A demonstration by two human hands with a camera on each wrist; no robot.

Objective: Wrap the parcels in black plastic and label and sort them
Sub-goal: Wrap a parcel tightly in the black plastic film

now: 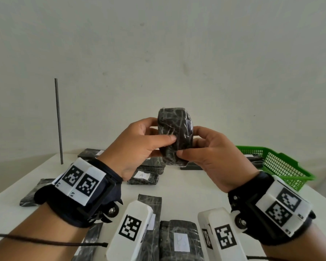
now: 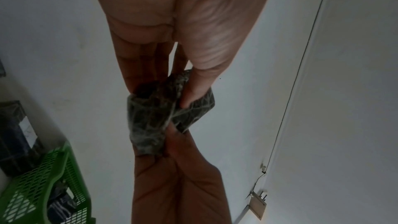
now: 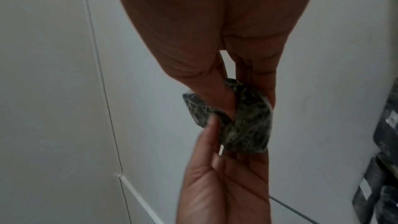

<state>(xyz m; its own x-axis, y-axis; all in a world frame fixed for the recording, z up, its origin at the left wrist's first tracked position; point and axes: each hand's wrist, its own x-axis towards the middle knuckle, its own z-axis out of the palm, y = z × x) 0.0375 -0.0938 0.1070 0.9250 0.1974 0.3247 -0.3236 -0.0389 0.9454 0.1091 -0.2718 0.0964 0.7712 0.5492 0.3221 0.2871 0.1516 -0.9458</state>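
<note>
Above the middle of the white counter (image 1: 186, 187), a small parcel (image 1: 175, 134) wrapped in crinkled black plastic is held upright in the air between both hands; the left hand (image 1: 139, 146) grips its left side, thumb laid across the front face and fingers (image 2: 150, 67) curled behind; the right hand (image 1: 215, 157) holds its right side, thumb tip pinching the lower front edge and fingers (image 3: 262, 88) curled round the back; the two thumbs nearly meet on the front of the parcel. Both wrists wear dark bands carrying white blocks printed with black-and-white square markers. On the counter below lie more black-wrapped parcels; one just beneath the left hand bears a white label marked A (image 1: 141, 175); another near the bottom edge, between the forearms, bears a white label (image 1: 181, 242) whose letter is too faint to read. At the far right of the counter stands a green plastic basket (image 1: 282, 164) with a mesh wall, holding dark wrapped parcels; at the far left a thin grey rod (image 1: 58, 121) stands upright; behind everything is a plain pale wall.
</note>
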